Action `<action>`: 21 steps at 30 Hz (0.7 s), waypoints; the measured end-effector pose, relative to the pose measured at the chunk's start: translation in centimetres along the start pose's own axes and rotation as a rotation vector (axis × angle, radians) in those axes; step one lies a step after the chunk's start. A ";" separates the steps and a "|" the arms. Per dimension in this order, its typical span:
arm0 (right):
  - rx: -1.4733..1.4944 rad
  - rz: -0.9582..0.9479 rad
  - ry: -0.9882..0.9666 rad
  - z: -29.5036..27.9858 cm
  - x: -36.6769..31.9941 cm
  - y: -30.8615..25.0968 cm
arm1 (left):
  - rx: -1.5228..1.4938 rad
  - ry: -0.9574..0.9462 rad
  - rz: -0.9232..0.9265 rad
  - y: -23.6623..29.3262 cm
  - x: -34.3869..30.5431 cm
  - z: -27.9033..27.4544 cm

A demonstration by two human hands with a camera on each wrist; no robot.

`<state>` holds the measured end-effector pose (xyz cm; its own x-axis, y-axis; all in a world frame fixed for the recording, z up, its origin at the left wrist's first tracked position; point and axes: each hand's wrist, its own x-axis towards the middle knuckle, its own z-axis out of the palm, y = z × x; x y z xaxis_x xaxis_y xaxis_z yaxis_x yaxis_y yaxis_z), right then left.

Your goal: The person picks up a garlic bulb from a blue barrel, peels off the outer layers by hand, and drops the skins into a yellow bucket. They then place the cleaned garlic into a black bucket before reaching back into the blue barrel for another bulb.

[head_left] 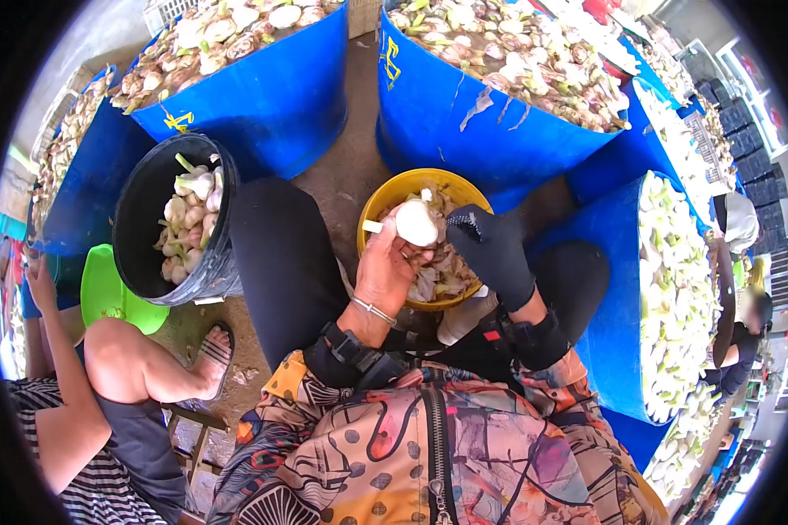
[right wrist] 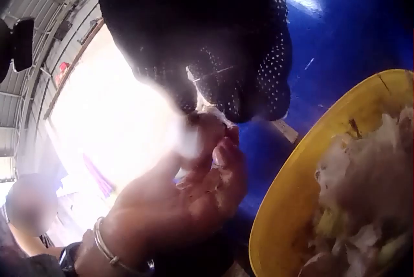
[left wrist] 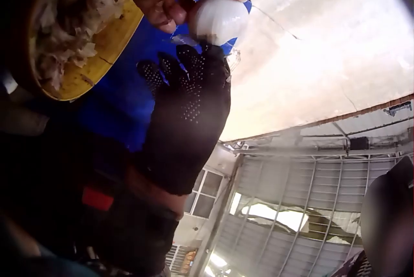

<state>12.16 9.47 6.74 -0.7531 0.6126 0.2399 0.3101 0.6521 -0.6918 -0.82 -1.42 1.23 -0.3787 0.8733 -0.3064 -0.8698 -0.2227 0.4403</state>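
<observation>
A white garlic bulb with a stub of stem is held in my bare left hand, over a yellow bucket of garlic skins. My right hand wears a black glove with white grip dots and is right at the bulb's side. In the right wrist view its curled fingers pinch a pale piece of garlic skin against the bulb. A narrow flat strip shows beyond the gloved fingertips in that view. In the left wrist view the dotted fingers lie against the bulb's lower side.
A black bucket with garlic bulbs stands left of my knee. Large blue tubs heaped with garlic stand ahead and to the right. A person's bare leg and a green basin are at left. Another person is far right.
</observation>
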 end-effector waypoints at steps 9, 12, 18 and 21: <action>-0.168 -0.139 0.029 1.7 -0.3 -1.7 | 0.018 0.059 -0.025 -1.1 0.1 -0.7; -0.201 -0.122 -0.031 1.3 -0.1 -1.9 | 0.038 0.097 -0.041 -1.3 0.2 -0.8; 0.031 -0.119 -0.031 1.6 0.0 1.1 | 0.007 0.043 -0.087 -1.6 -0.3 -0.4; 0.244 -0.031 -0.006 1.4 0.1 1.0 | -0.043 0.086 -0.095 -1.1 -0.2 0.3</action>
<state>11.58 9.49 5.10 -0.7638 0.5907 0.2601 0.1381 0.5432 -0.8282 0.31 -1.23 1.06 -0.3177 0.8515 -0.4172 -0.9153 -0.1604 0.3696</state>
